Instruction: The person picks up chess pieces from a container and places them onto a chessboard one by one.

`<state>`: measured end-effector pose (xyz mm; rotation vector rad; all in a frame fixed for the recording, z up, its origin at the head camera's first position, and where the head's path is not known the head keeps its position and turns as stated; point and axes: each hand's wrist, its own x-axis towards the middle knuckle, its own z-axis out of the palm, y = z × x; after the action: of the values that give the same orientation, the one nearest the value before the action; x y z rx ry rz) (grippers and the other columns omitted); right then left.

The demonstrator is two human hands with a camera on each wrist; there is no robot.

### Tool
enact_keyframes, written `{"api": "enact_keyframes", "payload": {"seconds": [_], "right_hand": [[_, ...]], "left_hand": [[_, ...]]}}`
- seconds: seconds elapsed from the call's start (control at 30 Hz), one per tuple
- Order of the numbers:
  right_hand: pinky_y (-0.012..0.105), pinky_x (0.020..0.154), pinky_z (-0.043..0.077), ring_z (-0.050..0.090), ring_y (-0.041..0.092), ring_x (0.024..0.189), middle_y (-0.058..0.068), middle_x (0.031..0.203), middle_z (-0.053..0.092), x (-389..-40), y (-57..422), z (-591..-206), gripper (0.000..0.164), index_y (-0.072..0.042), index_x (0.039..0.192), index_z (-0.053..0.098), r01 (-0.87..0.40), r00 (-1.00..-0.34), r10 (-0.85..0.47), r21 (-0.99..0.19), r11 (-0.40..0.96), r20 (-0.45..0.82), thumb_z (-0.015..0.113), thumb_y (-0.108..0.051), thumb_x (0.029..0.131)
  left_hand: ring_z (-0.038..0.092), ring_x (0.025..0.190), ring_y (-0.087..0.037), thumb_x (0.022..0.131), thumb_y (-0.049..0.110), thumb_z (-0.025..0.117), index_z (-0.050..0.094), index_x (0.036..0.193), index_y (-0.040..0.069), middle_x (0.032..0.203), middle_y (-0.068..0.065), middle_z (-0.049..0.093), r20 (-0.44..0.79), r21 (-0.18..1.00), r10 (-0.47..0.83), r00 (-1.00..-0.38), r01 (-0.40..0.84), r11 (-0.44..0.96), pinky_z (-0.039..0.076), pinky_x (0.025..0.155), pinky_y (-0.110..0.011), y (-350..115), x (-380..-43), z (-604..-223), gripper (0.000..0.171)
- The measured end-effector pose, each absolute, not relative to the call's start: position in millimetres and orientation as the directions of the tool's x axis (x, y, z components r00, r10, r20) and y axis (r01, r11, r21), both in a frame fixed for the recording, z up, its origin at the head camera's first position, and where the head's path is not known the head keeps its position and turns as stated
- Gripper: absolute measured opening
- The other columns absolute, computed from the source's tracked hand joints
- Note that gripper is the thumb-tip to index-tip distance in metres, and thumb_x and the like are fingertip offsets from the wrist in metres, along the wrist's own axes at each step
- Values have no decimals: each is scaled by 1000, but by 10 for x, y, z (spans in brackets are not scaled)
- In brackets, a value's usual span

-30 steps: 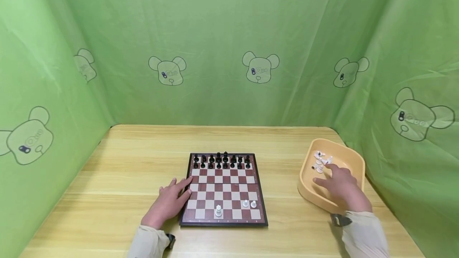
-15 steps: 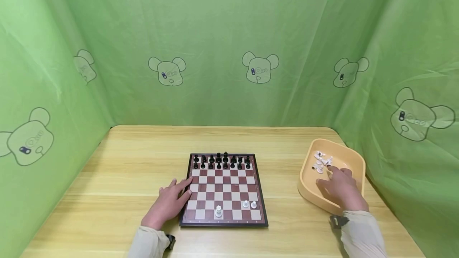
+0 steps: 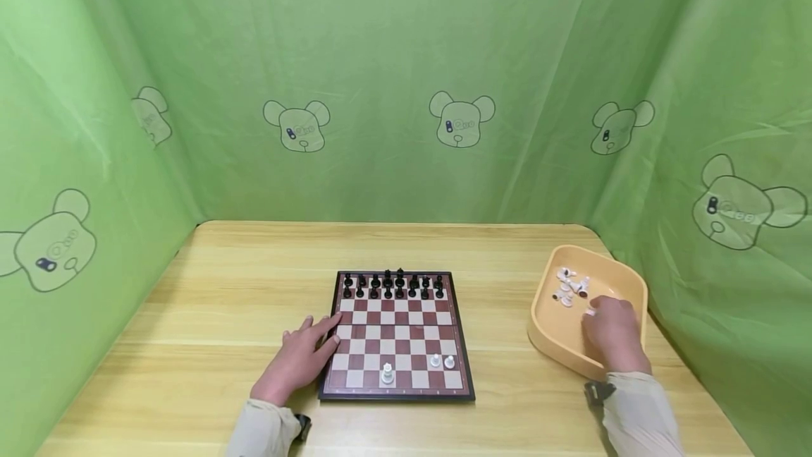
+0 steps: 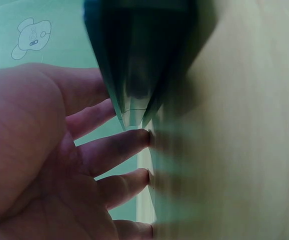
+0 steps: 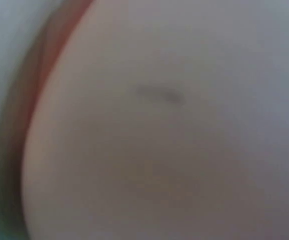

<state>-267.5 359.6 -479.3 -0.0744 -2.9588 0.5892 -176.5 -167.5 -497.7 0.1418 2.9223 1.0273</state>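
A chessboard (image 3: 406,333) lies on the table, black chess pieces (image 3: 387,293) in two rows along its far side. On its near side stand a white queen or king (image 3: 387,374) and two white pawns (image 3: 442,361). My left hand (image 3: 298,362) rests at the board's left edge with fingers spread; in the left wrist view fingertips touch the table beside the dark board side (image 4: 139,50). Inside the orange tray (image 3: 544,344), my right hand (image 3: 614,333) pinches a white chess piece (image 3: 591,312), mostly hidden by the fingers. The right wrist view is a blur.
More white chess pieces (image 3: 567,288) lie jumbled in the tray's left part. The wooden table (image 3: 254,266) is bounded by green curtains (image 3: 380,182) at the back and sides. Bare tabletop lies between board and tray.
My right hand's fingers have closed from a spread pose and drawn slightly back from the pile, now round a white chess piece. The left hand and board have stayed put.
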Motion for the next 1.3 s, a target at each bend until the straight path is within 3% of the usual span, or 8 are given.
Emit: {"api": "enact_keyframes", "payload": {"seconds": [0.27, 0.5, 0.73, 1.3], "right_hand": [[63, 86, 49, 59, 59, 98, 37, 104, 67, -2653, 3576, -4804, 25, 13, 104, 69, 42, -983, 116, -446, 894, 141, 55, 3, 85], [58, 80, 49, 60, 53, 97, 36, 110, 66, -2643, 3544, -4782, 20, 8, 104, 71, 90, -985, 148, -476, 875, 86, 60, 0, 90], [54, 76, 47, 59, 53, 99, 38, 118, 63, -2640, 3549, -4776, 23, 5, 112, 69, 105, -988, 146, -476, 873, 49, 63, -7, 94], [49, 72, 49, 67, 43, 92, 25, 100, 73, -2583, 3451, -4741, 36, 5, 121, 65, 18, -983, 109, -510, 860, 149, 71, -13, 92]], "left_hand": [[31, 147, -54, 106, 23, 59, 54, 152, 13, 150, -24, 53, -8, 627, 101, -995, 74, 775, 11, 115, -79, -1675, -1766, -4984, 47], [31, 147, -54, 106, 23, 59, 54, 152, 13, 150, -24, 53, -4, 632, 101, -995, 76, 771, 11, 116, -79, -1677, -1765, -4987, 47], [30, 148, -54, 106, 24, 58, 54, 152, 14, 150, -23, 53, -10, 630, 100, -995, 72, 774, 10, 116, -78, -1677, -1768, -4994, 47], [30, 147, -54, 106, 24, 58, 54, 152, 14, 150, -24, 53, -7, 631, 97, -995, 71, 772, 10, 116, -78, -1672, -1768, -4993, 47]]}}
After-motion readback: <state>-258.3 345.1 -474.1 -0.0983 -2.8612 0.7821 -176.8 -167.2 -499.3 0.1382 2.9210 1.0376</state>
